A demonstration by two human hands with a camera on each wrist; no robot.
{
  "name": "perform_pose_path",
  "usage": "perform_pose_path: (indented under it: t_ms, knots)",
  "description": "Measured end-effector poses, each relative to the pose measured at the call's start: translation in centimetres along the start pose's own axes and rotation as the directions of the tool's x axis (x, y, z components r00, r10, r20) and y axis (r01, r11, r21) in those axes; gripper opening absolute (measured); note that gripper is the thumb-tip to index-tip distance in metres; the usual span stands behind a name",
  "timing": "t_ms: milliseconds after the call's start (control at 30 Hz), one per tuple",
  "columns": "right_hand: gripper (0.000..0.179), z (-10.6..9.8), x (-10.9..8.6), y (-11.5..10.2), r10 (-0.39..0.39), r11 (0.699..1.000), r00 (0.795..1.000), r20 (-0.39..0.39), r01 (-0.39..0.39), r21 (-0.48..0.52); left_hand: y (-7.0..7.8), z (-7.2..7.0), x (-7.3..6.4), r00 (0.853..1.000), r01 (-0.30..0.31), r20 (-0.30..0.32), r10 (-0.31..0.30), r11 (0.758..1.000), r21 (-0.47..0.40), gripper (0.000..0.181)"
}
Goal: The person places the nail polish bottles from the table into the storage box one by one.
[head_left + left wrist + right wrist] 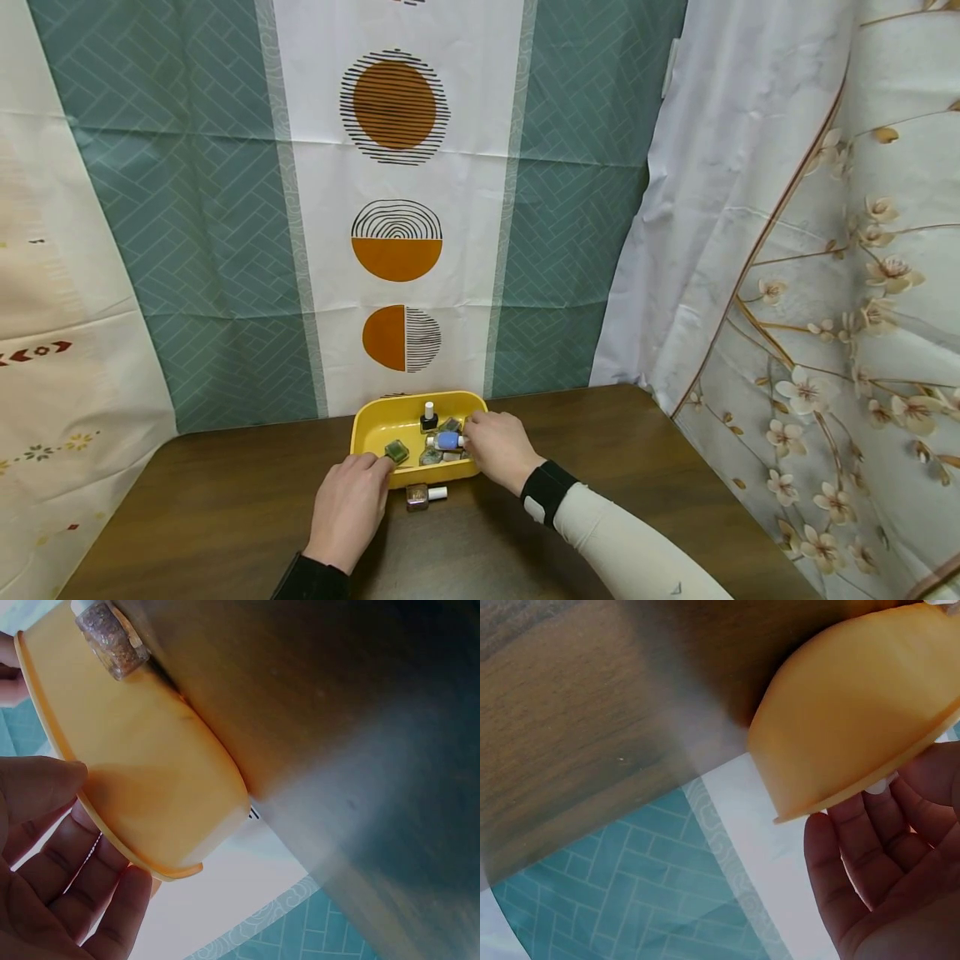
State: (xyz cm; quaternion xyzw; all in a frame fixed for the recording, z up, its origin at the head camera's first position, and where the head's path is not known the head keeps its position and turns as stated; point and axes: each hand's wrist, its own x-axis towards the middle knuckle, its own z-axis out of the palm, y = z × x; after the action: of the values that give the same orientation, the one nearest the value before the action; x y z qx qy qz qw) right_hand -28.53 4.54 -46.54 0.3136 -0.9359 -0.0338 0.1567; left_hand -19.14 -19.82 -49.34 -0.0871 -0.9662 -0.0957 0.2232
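Note:
A yellow tray (362, 439) stands on the table with several small nail polish bottles inside. My left hand (351, 506) grips its left front rim, thumb outside the wall and fingers over the edge. At the right side, my right hand (500, 447) holds the rim between thumb and fingers. Inside are a green bottle (397, 451) near the left fingertips, an upright black bottle (429, 420) with a white cap, and a blue bottle (447, 441) lying near the right hand. A glittery brown bottle (417, 498) with a white cap lies just in front of the tray.
The brown wooden table (225, 500) reaches back to a green and white patterned curtain (397, 275). A flowered cloth (825, 417) hangs along the right side, and a cream cloth (67, 400) hangs at the left.

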Motion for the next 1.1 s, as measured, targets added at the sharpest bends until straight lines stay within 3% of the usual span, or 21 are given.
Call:
perform_pose_path:
  t_ms: [1100]
  knots:
    - [0.017,0.0,1.1,-0.4,0.018,0.999,0.994,0.11,-0.012,-0.053,0.0,-0.1,-0.1,1.0,-0.009,-0.013,0.009,1.0,-0.008,0.013]
